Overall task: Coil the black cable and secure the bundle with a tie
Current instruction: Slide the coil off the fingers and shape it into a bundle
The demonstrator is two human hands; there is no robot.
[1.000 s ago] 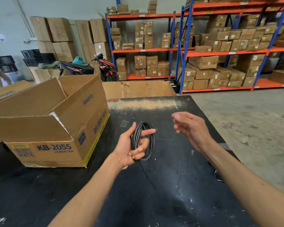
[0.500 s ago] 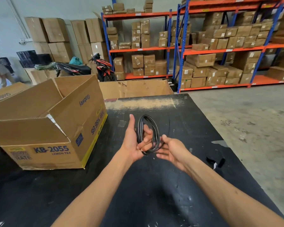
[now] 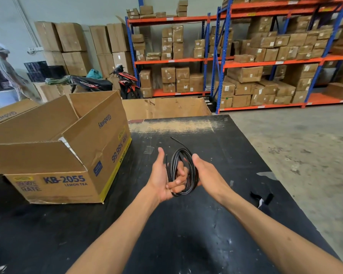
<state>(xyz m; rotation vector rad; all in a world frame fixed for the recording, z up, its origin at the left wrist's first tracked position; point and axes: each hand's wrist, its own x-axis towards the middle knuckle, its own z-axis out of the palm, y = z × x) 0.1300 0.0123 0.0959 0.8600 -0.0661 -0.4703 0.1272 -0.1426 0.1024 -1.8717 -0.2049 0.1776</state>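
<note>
The black cable (image 3: pixel 174 165) is wound into an upright oval coil held above the black table (image 3: pixel 186 234). My left hand (image 3: pixel 162 178) grips the coil's left and lower part, fingers curled through the loop. My right hand (image 3: pixel 208 175) presses against the coil's right side, thumb up along its edge. A loose cable end (image 3: pixel 177 141) sticks up and back from the top of the coil. A black tie (image 3: pixel 262 197) with a white tag lies on the table to the right, apart from both hands.
A large open cardboard box (image 3: pixel 71 155) marked KB-2055 stands on the table's left side. Another open carton (image 3: pixel 166 108) sits beyond the far edge. The table's right edge drops to concrete floor. Shelving with boxes, a motorbike and a person stand in the background.
My right hand came in from the upper right and closed onto the coil's right side. The coil grew by a loop, and a loose end now sticks up.
</note>
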